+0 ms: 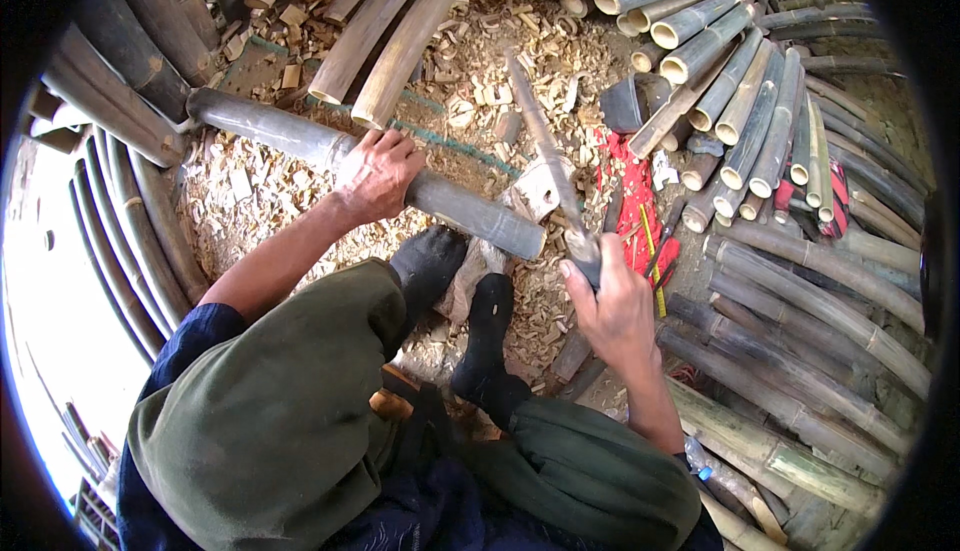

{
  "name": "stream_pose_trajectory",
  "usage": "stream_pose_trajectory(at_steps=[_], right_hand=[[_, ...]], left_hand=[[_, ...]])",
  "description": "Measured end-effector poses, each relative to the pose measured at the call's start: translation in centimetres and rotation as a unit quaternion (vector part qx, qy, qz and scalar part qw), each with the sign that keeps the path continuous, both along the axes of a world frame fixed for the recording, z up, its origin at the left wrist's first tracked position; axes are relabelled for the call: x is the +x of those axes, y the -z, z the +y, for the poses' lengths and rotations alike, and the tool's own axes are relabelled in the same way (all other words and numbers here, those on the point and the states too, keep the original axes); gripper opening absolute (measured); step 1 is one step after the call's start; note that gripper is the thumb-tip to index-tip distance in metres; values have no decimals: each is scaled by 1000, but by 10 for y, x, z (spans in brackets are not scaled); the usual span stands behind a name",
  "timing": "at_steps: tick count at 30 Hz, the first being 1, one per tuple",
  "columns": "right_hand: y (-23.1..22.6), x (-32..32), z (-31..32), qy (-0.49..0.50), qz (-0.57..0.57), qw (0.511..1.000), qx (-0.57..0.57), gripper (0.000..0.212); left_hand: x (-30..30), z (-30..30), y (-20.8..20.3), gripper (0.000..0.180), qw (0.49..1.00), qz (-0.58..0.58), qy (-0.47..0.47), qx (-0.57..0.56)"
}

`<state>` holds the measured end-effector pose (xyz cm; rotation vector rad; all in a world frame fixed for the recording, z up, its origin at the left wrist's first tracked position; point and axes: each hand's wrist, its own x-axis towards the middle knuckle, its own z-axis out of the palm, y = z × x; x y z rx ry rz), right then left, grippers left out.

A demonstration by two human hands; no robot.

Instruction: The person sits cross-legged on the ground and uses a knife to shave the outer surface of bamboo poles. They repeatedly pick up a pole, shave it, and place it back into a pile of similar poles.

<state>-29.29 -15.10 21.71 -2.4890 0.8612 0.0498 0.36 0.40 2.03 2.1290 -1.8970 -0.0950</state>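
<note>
A grey-brown bamboo pole [470,211] slants from upper left down to the middle, its cut end above my feet. My left hand [380,173] is wrapped over it from above, around its middle. In my right hand [615,306] I grip the dark handle of a machete [540,131]. Its long blade points up and away, slightly left, just beyond the pole's near end and apart from it. Beneath the blade is a pale wooden block [535,189], partly hidden. My feet in black socks [488,326] press against a piece of wood below the pole.
Wood chips [470,61] cover the ground. Stacked bamboo poles [740,111] crowd the right, with more bamboo [140,41] at upper left. A red cloth [635,211], a yellow tape measure [655,251] and a dark bucket [622,103] lie right of the machete.
</note>
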Motion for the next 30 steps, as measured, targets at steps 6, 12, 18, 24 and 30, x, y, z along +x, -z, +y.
stream_pose_trajectory(at_steps=[6, 12, 18, 24, 30], right_hand=[[79, -58, -5, -6, 134, 989, -54, 35], [4, 5, 3, -26, 68, 997, -14, 33], [81, -44, -13, -17, 163, 984, -69, 37], [15, -1, -10, 10, 183, 983, -16, 35], [50, -31, -2, -12, 87, 995, -56, 35]], left_hand=[[-2, -18, -5, 25, 1000, 4, 19, -1], [-1, -5, 4, 27, 1000, -6, -4, -29], [-6, -11, 6, 29, 998, -8, 6, -66], [-4, 2, 16, 37, 996, -22, -18, -81], [-20, 4, 13, 39, 992, -46, -25, -113]])
